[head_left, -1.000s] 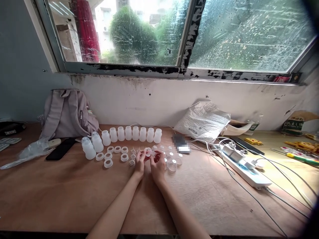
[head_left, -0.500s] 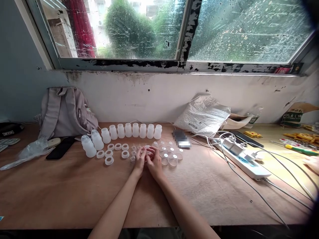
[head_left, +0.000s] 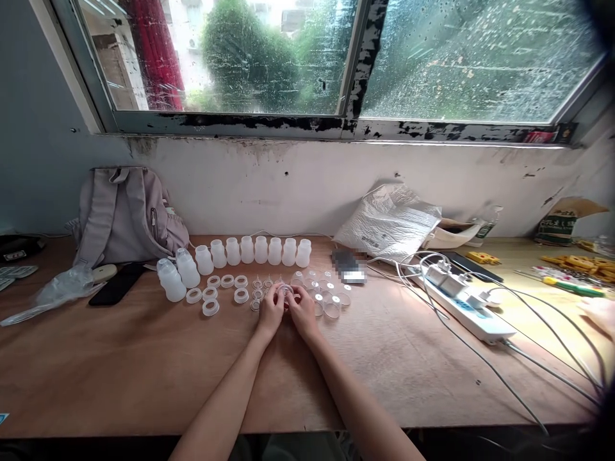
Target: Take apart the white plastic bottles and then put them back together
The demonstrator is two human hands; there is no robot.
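My left hand (head_left: 271, 308) and my right hand (head_left: 302, 307) meet at the middle of the table, fingers bent and pinched round a small clear round piece (head_left: 285, 289). Fingers cover most of this piece, so its exact kind is unclear. Just left of my left hand are several small clear teat-like parts (head_left: 257, 294) with pointed tips. Clear round caps (head_left: 331, 307) stand in a cluster beside my right hand. Farther left lie several white screw rings (head_left: 210, 308). Frosted white bottles (head_left: 261, 250) form a curved row behind, without lids.
A grey backpack (head_left: 129, 214), a black phone (head_left: 116, 285) and a plastic bag (head_left: 62, 291) are at the left. On the right are a silver bubble bag (head_left: 391, 221), a white power strip (head_left: 471, 310) with loose cables, and a screwdriver (head_left: 571, 285).
Both hands have tilted and lowered slightly, with the fingertips less raised; the clear piece shows more between them. The bottles, rings and caps stay where they were.
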